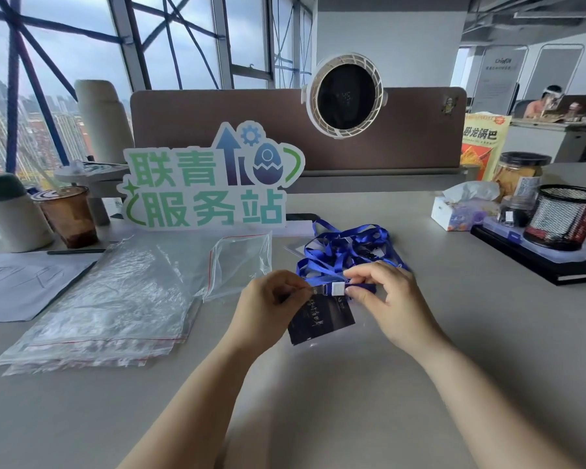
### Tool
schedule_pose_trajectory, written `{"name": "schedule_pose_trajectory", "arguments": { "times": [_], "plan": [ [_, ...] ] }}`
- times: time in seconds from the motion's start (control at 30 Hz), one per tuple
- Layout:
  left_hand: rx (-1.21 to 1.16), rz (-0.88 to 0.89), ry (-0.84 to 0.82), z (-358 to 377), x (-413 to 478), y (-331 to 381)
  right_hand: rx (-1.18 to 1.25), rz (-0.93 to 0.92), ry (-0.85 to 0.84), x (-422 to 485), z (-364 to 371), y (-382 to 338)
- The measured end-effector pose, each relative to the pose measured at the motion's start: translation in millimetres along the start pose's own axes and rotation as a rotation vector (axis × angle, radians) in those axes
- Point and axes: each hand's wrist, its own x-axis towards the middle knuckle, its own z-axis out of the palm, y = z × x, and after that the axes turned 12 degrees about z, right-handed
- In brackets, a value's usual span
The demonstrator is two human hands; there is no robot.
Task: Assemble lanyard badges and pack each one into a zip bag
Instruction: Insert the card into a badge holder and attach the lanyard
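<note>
Badge (322,319), hanging just below the grips: pinched its top in left hand (274,299), pinched clip (332,289) end in right hand (386,292). Could have slipped off if clamped off-slot; could have dragged tangled lanyards (345,248) behind the grips.

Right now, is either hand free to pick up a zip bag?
No: the left hand and the right hand both pinch the lanyard clip over the dark badge.
</note>
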Motion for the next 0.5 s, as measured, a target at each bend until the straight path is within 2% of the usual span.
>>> {"name": "schedule_pose_trajectory", "arguments": {
  "times": [0.5],
  "plan": [
    [-0.511,-0.156,-0.236,-19.3,0.9,4.9,0.391,0.306,-0.006,5.9,-3.7,-3.0]
  ]
}}
